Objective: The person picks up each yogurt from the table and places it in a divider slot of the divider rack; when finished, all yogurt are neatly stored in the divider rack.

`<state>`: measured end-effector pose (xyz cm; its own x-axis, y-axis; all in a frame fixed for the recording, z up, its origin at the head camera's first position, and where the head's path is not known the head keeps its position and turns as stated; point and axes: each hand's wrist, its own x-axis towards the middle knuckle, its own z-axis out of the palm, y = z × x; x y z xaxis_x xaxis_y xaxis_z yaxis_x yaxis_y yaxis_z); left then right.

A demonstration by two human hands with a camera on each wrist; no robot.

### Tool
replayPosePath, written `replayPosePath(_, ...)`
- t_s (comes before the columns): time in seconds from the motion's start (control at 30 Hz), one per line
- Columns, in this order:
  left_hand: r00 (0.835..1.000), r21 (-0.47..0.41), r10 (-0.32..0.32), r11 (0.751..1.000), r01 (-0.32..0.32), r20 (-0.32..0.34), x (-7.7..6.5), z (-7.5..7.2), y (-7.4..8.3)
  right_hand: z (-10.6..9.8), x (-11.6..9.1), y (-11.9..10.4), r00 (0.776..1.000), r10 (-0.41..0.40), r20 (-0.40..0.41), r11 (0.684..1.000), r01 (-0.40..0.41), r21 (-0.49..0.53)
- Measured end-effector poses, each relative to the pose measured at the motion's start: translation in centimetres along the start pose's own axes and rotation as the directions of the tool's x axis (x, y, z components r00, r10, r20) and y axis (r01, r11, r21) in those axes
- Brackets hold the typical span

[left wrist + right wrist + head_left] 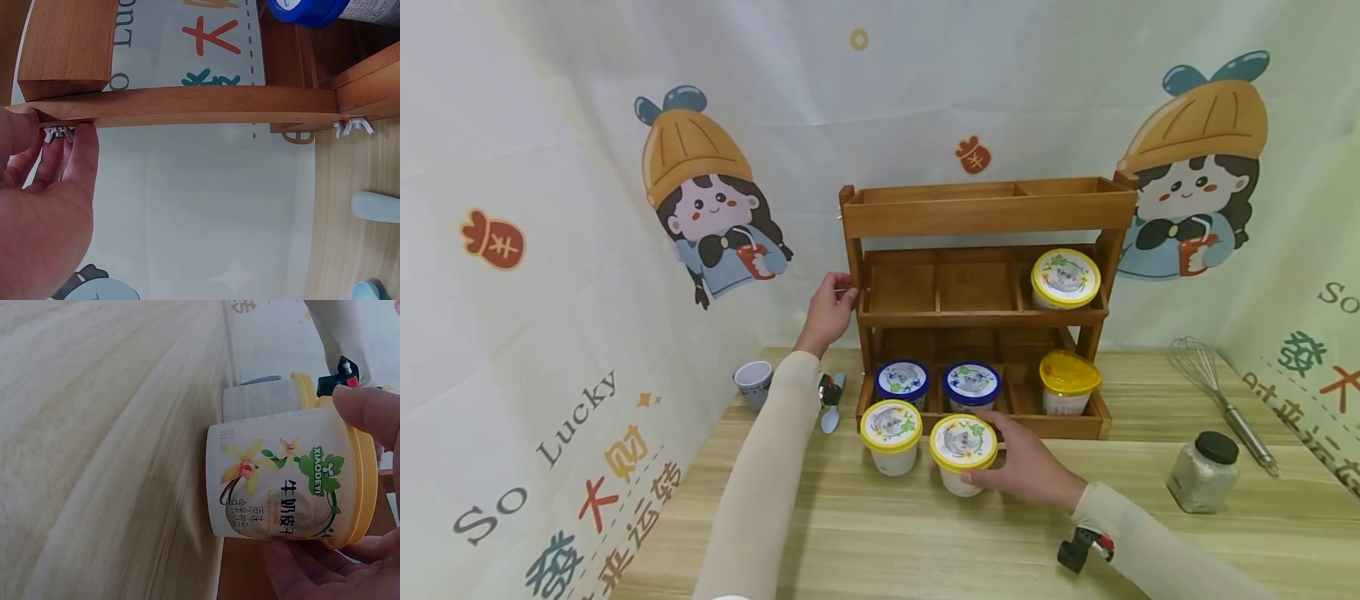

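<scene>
My left hand (pixel 830 315) grips the left upright of a wooden shelf rack (pixel 985 319) at its middle tier. In the left wrist view the thumb lies on the wooden post (pixel 206 106), with the fingers around a wing nut (pixel 58 133) on its other side. Low over the table, before the rack, my right hand (pixel 1033 462) holds a yellow-lidded tub (pixel 962 446) around its lid and side. The right wrist view shows that tub's flower print, upright and tight between thumb and fingers. Left of it stands another yellow-lidded tub (pixel 892 433).
Two blue-lidded tubs (pixel 902 381) and a tub with an amber lid (pixel 1069 379) fill the bottom tier; one yellow-lidded tub (pixel 1066 279) sits above. Rightward are a whisk (pixel 1243 433) and a black-capped jar (pixel 1202 473). A cup (pixel 754 382) and a spoon (pixel 830 419) lie leftward.
</scene>
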<state>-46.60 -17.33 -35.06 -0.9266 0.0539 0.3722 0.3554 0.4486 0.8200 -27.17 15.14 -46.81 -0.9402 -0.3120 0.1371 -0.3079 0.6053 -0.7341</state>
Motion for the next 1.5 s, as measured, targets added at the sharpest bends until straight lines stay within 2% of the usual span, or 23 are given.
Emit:
replayPosePath(0.17,1.0,0.001,-0.002,1.0,0.002,0.0,-0.1,0.1,0.0,-0.6,-0.3,-0.4,1.0,0.011,-0.011,1.0,-0.011,-0.004)
replayPosePath(0.63,1.0,0.004,-0.014,1.0,0.014,0.0,0.1,0.0,0.0,-4.0,-0.2,-2.4,0.995,-0.066,-0.077,0.998,0.065,-0.016)
replayPosePath(0.97,1.0,0.006,-0.017,1.0,0.017,0.002,0.4,0.1,-0.1,-6.7,0.5,-4.0,0.982,-0.132,-0.134,0.991,0.129,-0.033)
replayPosePath(1.27,1.0,-0.002,-0.024,1.0,0.024,0.001,0.3,0.1,-0.3,-9.4,1.6,-5.8,0.968,-0.165,-0.191,0.985,0.17,0.014)
replayPosePath(1.5,1.0,-0.007,-0.021,1.0,0.021,0.003,0.2,0.1,-0.1,-11.4,2.6,-7.3,0.951,-0.16,-0.265,0.987,0.161,-0.021)
